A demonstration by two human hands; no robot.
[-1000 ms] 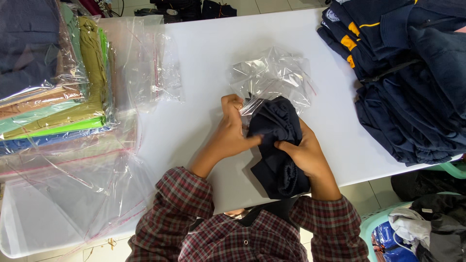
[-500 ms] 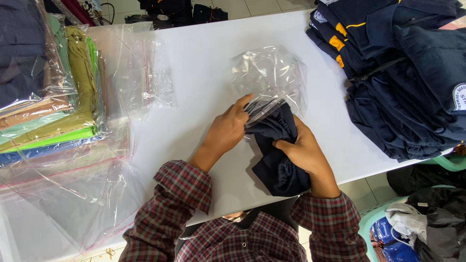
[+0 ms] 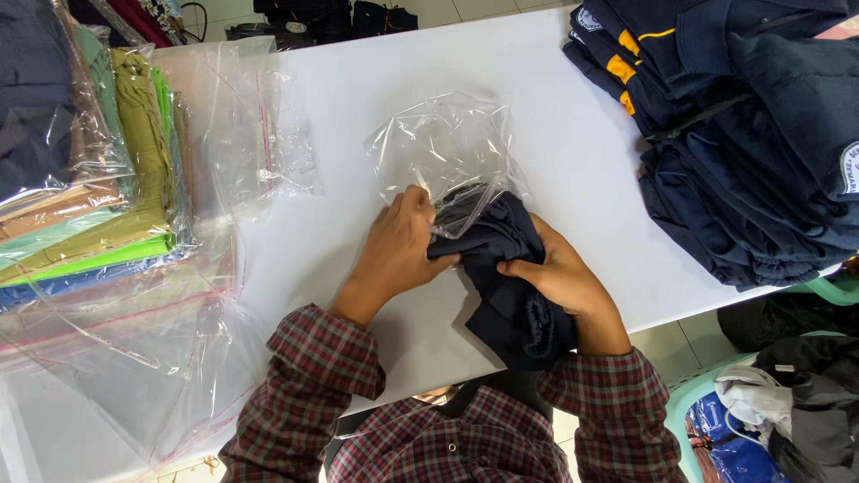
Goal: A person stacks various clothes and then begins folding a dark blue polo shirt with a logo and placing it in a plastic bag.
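Two hands meet at a folded navy garment (image 3: 506, 268), the landmark for this legend, lying near the middle of the white worktop (image 3: 555, 116). Far to the left of the garment, bagged clothes in green, olive and blue (image 3: 98, 224) are stacked at the worktop's edge; between that stack and the garment lie empty clear bags with red seal strips (image 3: 250, 134). Just left of the garment, my left hand (image 3: 398, 255) is curled, fingers pinching the lip of a clear plastic bag (image 3: 443, 148) against the cloth. The bag spreads away from me beyond the garment, its mouth over the garment's far end, which already sits inside. The garment's long axis runs from me outward, tilted slightly leftward at the far end; its near end hangs over the worktop's edge toward my chest. On the garment's right side, my right hand (image 3: 559, 277) is closed around the bundle, thumb on top. Both hands touch it; the right carries more of it. Far right of the garment, a pile of unbagged navy garments with yellow patches (image 3: 743, 143) covers that corner. Beyond the worktop's edge, tiled floor shows, with a green basket of clothes (image 3: 769, 411) at lower right.
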